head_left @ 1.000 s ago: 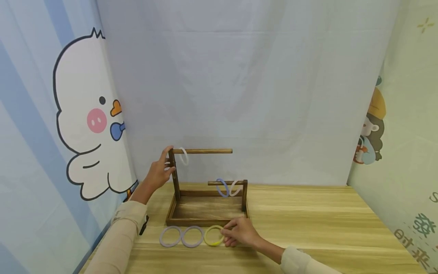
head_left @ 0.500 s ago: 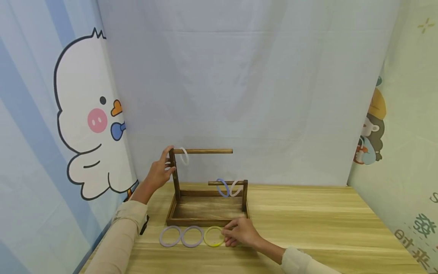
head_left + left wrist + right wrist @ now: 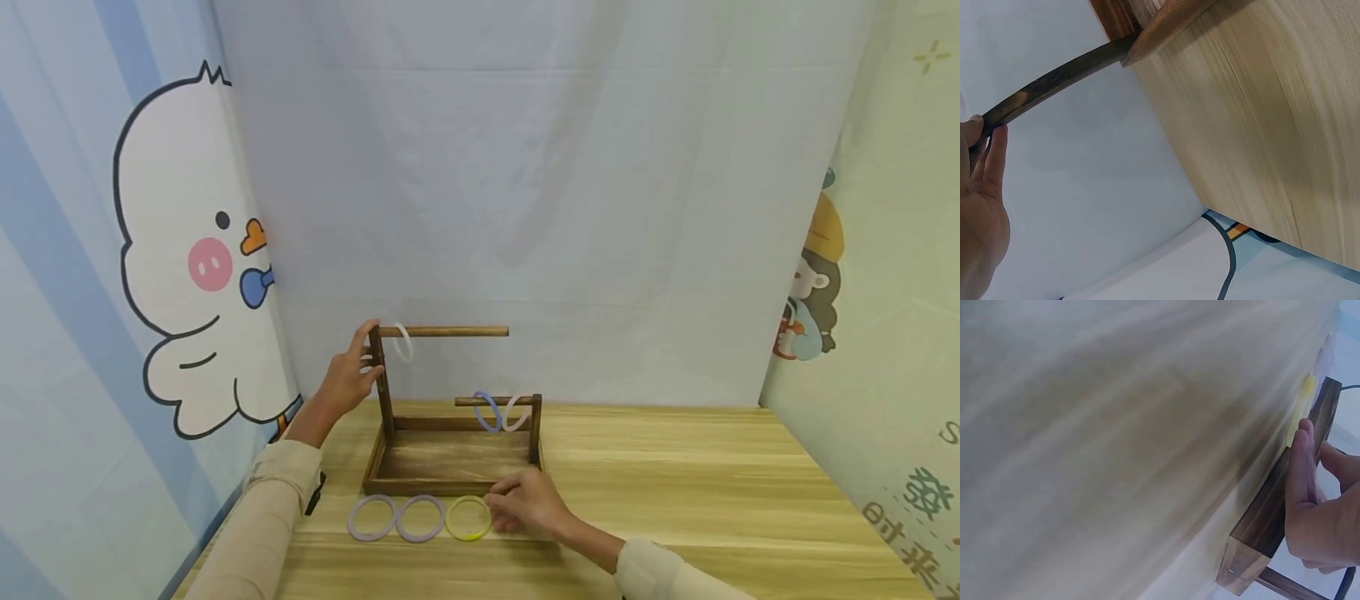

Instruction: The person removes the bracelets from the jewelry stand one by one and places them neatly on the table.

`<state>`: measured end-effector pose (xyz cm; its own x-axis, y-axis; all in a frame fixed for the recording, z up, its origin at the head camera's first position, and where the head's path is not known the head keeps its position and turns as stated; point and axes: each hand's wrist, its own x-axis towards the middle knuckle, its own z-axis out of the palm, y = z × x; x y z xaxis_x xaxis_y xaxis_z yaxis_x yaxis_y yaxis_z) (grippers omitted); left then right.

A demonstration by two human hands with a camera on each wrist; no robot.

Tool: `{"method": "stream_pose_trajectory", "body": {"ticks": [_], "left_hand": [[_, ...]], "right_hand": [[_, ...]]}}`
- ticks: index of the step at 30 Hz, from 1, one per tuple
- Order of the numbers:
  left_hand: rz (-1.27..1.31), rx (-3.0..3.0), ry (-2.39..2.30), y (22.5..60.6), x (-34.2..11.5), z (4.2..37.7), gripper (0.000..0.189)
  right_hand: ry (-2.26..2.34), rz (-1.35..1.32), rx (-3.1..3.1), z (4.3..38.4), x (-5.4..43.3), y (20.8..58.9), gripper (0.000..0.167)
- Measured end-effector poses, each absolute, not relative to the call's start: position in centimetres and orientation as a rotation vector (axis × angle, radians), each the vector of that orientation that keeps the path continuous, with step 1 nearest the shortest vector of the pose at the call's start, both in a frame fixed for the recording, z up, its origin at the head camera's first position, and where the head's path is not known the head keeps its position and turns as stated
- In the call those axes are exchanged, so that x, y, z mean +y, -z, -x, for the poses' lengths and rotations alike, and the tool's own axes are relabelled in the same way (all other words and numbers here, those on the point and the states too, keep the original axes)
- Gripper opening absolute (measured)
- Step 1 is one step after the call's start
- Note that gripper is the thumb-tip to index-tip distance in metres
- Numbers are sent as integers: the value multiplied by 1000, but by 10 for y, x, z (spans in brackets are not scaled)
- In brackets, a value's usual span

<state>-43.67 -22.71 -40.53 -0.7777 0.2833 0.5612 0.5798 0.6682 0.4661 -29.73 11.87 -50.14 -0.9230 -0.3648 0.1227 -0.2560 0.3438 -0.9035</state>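
My left hand [image 3: 349,377] grips the top of the tall left post [image 3: 1047,87] of a dark wooden ring rack [image 3: 450,486]. Thumb and fingers lie on opposite sides of that post. A white ring [image 3: 405,343] hangs on the upper bar, close to the post. On the lower bar hang a blue ring [image 3: 487,412] and a pale pink ring [image 3: 515,413]. In front of the rack, a yellow ring [image 3: 467,536] lies flat on the table. My right hand [image 3: 529,502] has its fingertips right at the yellow ring's right edge, with thumb and extended fingers apart in the right wrist view.
Two pale purple rings [image 3: 422,538] lie side by side, left of the yellow one. The wooden table [image 3: 675,483] extends to the right of the rack. A grey curtain [image 3: 555,183] stands behind, with printed cloth walls at both sides.
My right hand has shifted slightly, its wrist a little higher, while its fingertips stay by the yellow ring. The left hand, rack and rings hold their places.
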Motion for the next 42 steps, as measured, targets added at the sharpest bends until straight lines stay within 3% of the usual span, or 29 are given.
{"method": "stream_pose_trajectory", "body": {"ticks": [28, 42], "left_hand": [[685, -2420, 901, 404, -234, 436, 86], [688, -2409, 914, 406, -229, 436, 87]], "right_hand": [[1559, 898, 2698, 322, 76, 451, 18], [1613, 785, 2643, 337, 66, 428, 28]]}}
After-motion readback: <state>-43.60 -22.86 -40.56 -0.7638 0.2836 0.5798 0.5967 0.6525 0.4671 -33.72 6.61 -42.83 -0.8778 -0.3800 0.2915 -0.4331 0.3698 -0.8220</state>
